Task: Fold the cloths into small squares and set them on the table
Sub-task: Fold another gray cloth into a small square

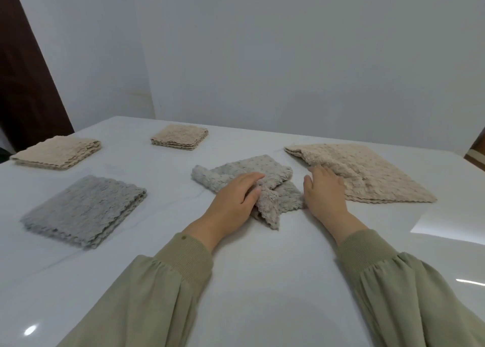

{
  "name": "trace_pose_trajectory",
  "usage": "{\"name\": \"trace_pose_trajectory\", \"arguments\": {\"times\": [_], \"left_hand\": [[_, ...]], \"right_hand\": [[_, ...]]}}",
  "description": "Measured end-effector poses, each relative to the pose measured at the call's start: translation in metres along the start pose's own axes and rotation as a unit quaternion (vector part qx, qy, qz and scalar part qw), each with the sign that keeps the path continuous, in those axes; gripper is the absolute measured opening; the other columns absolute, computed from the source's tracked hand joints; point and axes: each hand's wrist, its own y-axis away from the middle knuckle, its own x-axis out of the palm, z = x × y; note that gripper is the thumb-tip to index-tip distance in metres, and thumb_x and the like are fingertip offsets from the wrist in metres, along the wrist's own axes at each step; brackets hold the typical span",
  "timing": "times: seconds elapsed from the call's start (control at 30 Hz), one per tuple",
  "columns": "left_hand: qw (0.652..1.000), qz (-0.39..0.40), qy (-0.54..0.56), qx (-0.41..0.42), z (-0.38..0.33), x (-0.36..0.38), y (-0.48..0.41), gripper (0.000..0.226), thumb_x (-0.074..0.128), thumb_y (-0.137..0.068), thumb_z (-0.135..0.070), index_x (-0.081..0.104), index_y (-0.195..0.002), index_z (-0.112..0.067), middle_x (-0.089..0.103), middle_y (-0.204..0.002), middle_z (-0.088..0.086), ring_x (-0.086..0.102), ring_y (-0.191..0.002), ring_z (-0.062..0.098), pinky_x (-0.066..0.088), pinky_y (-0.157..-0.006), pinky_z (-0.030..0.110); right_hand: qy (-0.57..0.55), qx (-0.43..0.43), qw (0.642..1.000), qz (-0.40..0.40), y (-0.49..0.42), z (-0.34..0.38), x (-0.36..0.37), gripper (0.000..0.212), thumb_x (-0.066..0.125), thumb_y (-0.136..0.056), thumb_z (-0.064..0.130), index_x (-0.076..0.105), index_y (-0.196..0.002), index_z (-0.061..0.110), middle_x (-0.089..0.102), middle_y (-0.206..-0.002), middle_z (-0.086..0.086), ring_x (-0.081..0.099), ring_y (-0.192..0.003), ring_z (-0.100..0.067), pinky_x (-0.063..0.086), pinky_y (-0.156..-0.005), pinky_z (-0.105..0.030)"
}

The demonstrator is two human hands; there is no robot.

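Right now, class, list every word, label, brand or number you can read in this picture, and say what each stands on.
None: no readable text anywhere. The crumpled grey cloth, folded grey cloth, left beige square, far beige square, large beige cloth, white table and green sleeves carry no words, labels or numbers.

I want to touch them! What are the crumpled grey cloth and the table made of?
Crumpled grey cloth: looks like soft, fluffy microfibre or terry, judging by its nubbly, matte pile. Table: hard and glossy, maybe marble or polished stone, as it mirrors lights and shows faint grey veins.
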Motion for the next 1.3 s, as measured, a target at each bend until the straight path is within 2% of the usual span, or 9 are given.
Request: {"name": "trace_pose_trajectory", "arguments": {"times": [0.1,0.2,0.4,0.67,0.8,0.9,1.07,1.17,1.3], "left_hand": [[0.998,-0.019,-0.056,-0.017,0.008,-0.006,0.000,0.039,0.038,-0.100,-0.026,0.045,-0.138,-0.019,0.046,-0.141,-0.003,0.035,-0.132,0.012,0.021,-0.108,0.024],[0.997,0.004,-0.067,-0.040,0.016,-0.011,0.003,0.036,0.044,-0.098,-0.026,0.052,-0.132,-0.019,0.056,-0.130,-0.002,0.044,-0.122,0.017,0.030,-0.102,0.028],[0.996,0.039,-0.057,-0.055,0.019,-0.027,0.012,0.007,0.057,-0.083,-0.012,0.062,-0.088,-0.012,0.061,-0.087,0.002,0.052,-0.084,0.017,0.046,-0.078,0.040],[0.994,0.069,-0.066,-0.048,0.028,-0.036,0.017,0.022,0.050,-0.095,-0.019,0.064,-0.112,-0.018,0.066,-0.105,-0.002,0.056,-0.097,0.016,0.043,-0.084,0.031],[0.992,0.005,-0.078,-0.095,0.038,-0.044,0.016,0.023,0.053,-0.089,-0.005,0.071,-0.102,-0.013,0.068,-0.105,0.004,0.058,-0.100,0.022,0.044,-0.085,0.028],[0.983,-0.076,-0.094,-0.142,0.042,-0.054,0.019,0.036,0.046,-0.085,0.004,0.073,-0.099,-0.015,0.069,-0.109,0.005,0.059,-0.103,0.025,0.043,-0.085,0.027],[0.982,-0.147,-0.074,-0.097,0.026,-0.056,0.023,0.030,0.045,-0.090,-0.002,0.071,-0.101,-0.014,0.067,-0.109,0.002,0.056,-0.108,0.018,0.037,-0.091,0.024],[0.994,-0.077,-0.077,0.007,0.013,-0.044,0.028,0.025,0.052,-0.093,-0.022,0.066,-0.113,-0.015,0.064,-0.116,0.000,0.050,-0.113,0.015,0.037,-0.099,0.030],[0.971,0.117,-0.206,0.026,0.017,-0.027,0.027,0.065,0.054,-0.086,-0.056,0.039,-0.141,-0.025,0.042,-0.144,-0.003,0.035,-0.132,0.016,0.026,-0.111,0.033]], "right_hand": [[-0.074,-0.071,0.994,-0.038,0.014,0.020,-0.006,0.037,0.037,-0.098,0.020,0.048,-0.131,0.007,0.049,-0.137,-0.012,0.039,-0.131,-0.028,0.025,-0.111,-0.048],[-0.131,-0.151,0.978,0.052,0.029,0.039,-0.005,0.034,0.038,-0.098,0.025,0.053,-0.124,0.012,0.058,-0.124,-0.008,0.050,-0.116,-0.027,0.037,-0.100,-0.042],[-0.144,-0.204,0.959,0.134,0.042,0.047,-0.009,0.034,0.038,-0.100,0.029,0.065,-0.103,0.008,0.064,-0.109,-0.010,0.056,-0.103,-0.026,0.040,-0.090,-0.034],[-0.176,-0.161,0.952,0.190,0.044,0.050,-0.016,0.043,0.033,-0.099,0.044,0.048,-0.134,0.024,0.055,-0.127,0.004,0.046,-0.119,-0.014,0.034,-0.099,-0.027],[-0.201,-0.182,0.955,0.118,0.051,0.056,-0.018,0.030,0.039,-0.099,0.035,0.066,-0.101,0.025,0.066,-0.088,0.009,0.056,-0.084,-0.010,0.040,-0.073,-0.026],[-0.163,-0.193,0.966,0.051,0.054,0.058,-0.016,0.038,0.040,-0.097,0.031,0.045,-0.060,0.025,0.047,-0.056,0.006,0.041,-0.064,-0.008,0.026,-0.061,-0.030],[-0.104,-0.221,0.967,0.074,0.051,0.053,-0.009,0.024,0.052,-0.089,0.033,0.070,-0.086,0.017,0.062,-0.080,0.003,0.047,-0.084,-0.015,0.037,-0.078,-0.029],[-0.089,-0.227,0.966,0.088,0.053,0.052,-0.009,0.035,0.051,-0.081,0.040,0.071,-0.095,0.014,0.062,-0.090,-0.002,0.052,-0.092,-0.019,0.039,-0.085,-0.029],[-0.079,-0.228,0.965,0.101,0.050,0.049,-0.008,0.025,0.064,-0.080,0.032,0.070,-0.098,0.016,0.061,-0.096,-0.003,0.052,-0.096,-0.021,0.041,-0.088,-0.034]]}}
